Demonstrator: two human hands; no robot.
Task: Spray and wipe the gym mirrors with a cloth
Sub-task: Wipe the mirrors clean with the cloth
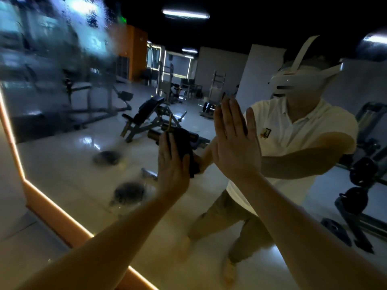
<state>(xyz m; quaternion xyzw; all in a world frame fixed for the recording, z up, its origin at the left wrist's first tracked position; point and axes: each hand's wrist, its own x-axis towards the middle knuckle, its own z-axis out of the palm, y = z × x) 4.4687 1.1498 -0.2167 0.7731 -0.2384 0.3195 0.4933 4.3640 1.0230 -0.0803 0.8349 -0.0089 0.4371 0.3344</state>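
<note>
left hand [172, 164]: arm raised; fingers straight, pressing dark cloth [185, 143] flat on mirror [62, 168], mid-scene | right hand [236, 143]: just right; palm flat on glass, fingers upward, holding nothing | droplets [79, 34]: upper left

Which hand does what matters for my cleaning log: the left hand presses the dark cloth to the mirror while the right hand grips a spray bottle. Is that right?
Not quite. The right hand grips no bottle: it lies flat and bare against the mirror, as the head view shows. The left hand does press the dark cloth to the mirror.
</note>
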